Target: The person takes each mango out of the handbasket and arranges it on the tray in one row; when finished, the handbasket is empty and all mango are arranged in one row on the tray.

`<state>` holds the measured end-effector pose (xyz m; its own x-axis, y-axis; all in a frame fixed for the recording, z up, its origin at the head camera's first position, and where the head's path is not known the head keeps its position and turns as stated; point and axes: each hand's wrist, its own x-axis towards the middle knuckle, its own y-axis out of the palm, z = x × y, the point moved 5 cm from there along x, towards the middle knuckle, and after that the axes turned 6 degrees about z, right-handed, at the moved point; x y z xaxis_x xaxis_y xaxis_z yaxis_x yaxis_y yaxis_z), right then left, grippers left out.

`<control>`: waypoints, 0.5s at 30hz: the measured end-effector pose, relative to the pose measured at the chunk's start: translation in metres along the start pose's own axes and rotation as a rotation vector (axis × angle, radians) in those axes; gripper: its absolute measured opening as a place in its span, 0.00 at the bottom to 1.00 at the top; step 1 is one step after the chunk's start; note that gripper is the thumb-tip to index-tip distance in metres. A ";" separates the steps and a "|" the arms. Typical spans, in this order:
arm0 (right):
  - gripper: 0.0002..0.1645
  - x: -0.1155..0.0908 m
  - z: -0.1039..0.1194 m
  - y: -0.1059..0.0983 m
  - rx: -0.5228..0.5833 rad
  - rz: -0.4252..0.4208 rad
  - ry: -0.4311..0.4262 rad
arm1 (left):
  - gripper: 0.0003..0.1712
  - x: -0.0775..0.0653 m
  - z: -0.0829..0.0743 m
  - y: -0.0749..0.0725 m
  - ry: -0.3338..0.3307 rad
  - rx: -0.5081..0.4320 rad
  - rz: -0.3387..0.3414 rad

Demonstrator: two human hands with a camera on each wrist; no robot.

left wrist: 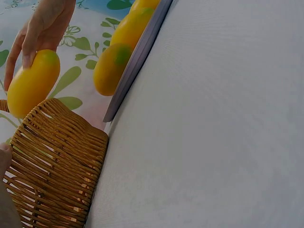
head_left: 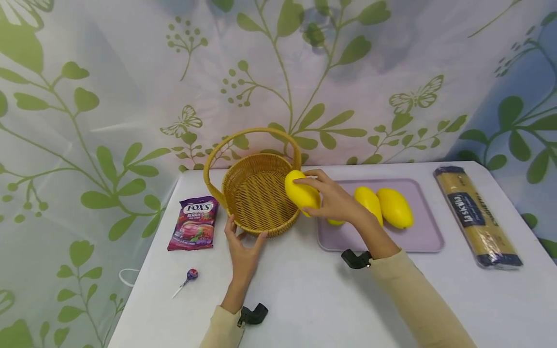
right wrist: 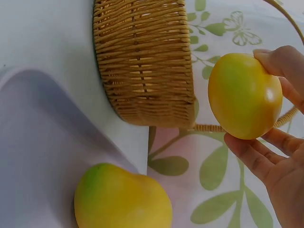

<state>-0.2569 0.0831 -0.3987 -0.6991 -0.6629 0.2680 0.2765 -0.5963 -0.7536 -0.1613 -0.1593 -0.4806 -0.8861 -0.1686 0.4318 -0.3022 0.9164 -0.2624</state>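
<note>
A yellow mango [head_left: 302,192] is held between the thumb and fingers of my right hand [head_left: 332,198], above the right rim of the wicker basket [head_left: 261,229]. In the right wrist view the held mango [right wrist: 244,95] shows a greenish patch and hangs clear of the basket's side. My left hand [head_left: 243,253] grips the basket at its near left side, thumb and fingers spread along the wall. The basket has a tall arched handle, and its woven floor shows with nothing on it. More mangoes [head_left: 394,208] lie on a lilac tray [head_left: 422,237], one partly hidden behind my right hand.
A purple Fox's candy bag [head_left: 193,223] lies left of the basket, with a lollipop [head_left: 191,275] nearer the front. Right of the tray lies a long pack of spaghetti [head_left: 476,217]. A leaf-patterned curtain [head_left: 348,96] hangs behind the white table [head_left: 304,299].
</note>
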 end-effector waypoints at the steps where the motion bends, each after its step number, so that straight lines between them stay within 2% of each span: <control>1: 0.41 -0.002 0.000 -0.001 0.001 -0.004 -0.003 | 0.51 0.000 0.001 0.000 0.002 -0.005 -0.002; 4: 0.41 -0.007 0.001 -0.003 -0.004 -0.008 0.005 | 0.51 -0.001 0.006 0.000 0.005 -0.020 -0.010; 9: 0.41 -0.017 0.003 -0.007 0.009 -0.022 0.016 | 0.53 -0.004 0.032 0.002 0.009 -0.010 -0.014; 12: 0.40 -0.022 0.005 -0.010 0.014 -0.034 0.015 | 0.53 -0.004 0.025 0.001 0.010 -0.019 -0.002; 15: 0.40 -0.027 0.008 -0.014 0.003 -0.039 0.020 | 0.51 -0.002 0.009 0.001 0.010 -0.032 0.004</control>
<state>-0.2370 0.1058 -0.3908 -0.7224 -0.6298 0.2854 0.2505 -0.6231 -0.7409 -0.1626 -0.1616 -0.4897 -0.8835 -0.1614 0.4397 -0.2873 0.9282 -0.2365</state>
